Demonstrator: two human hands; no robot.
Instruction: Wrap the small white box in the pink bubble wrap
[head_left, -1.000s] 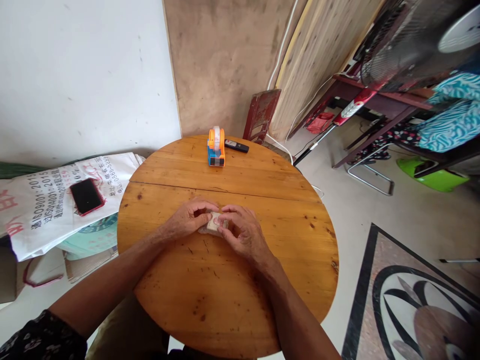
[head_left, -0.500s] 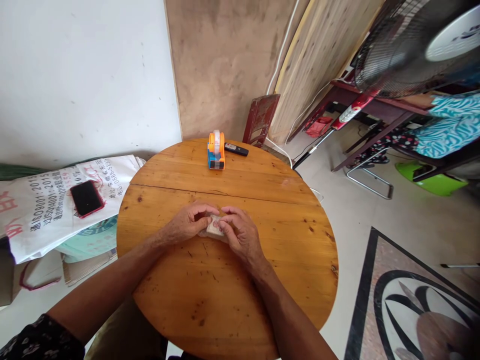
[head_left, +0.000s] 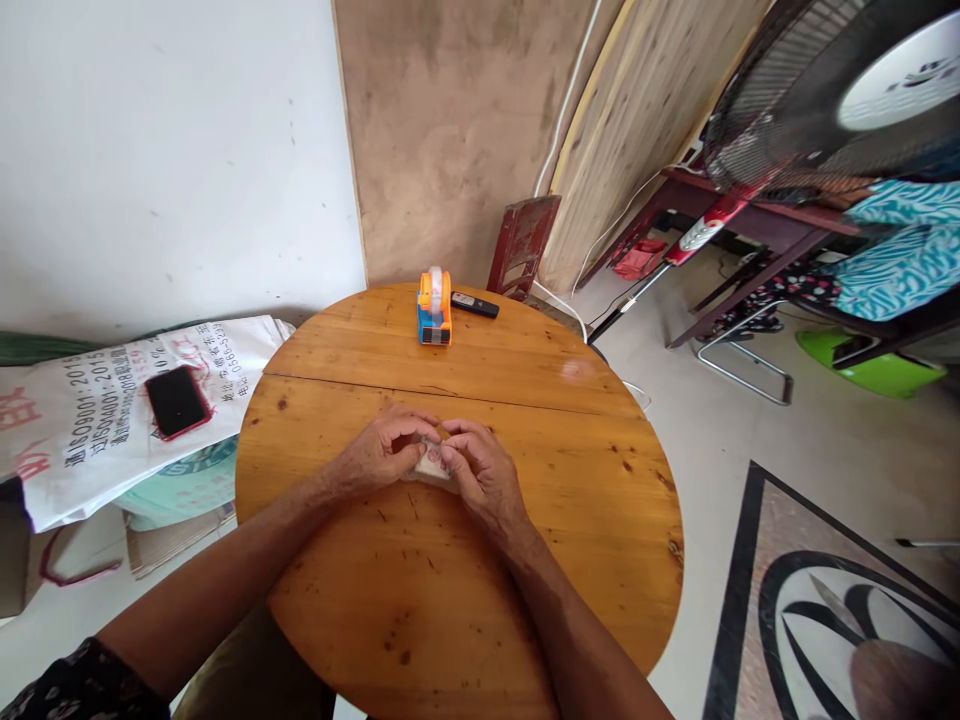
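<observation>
A small pale packet lies on the round wooden table, near its middle. Both of my hands rest on it. My left hand curls its fingers over the packet's left side. From the right, my right hand pinches it with bent fingers. Most of the packet is hidden under my fingertips, so I cannot make out what it is.
An orange and blue tape dispenser and a black remote stand at the table's far edge. A dark phone lies on printed sacks to the left. A red chair stands behind, with a large fan at upper right.
My fingers have closed in tighter over the packet, hiding more of it. My head has shifted slightly, so the whole scene sits a little lower.
</observation>
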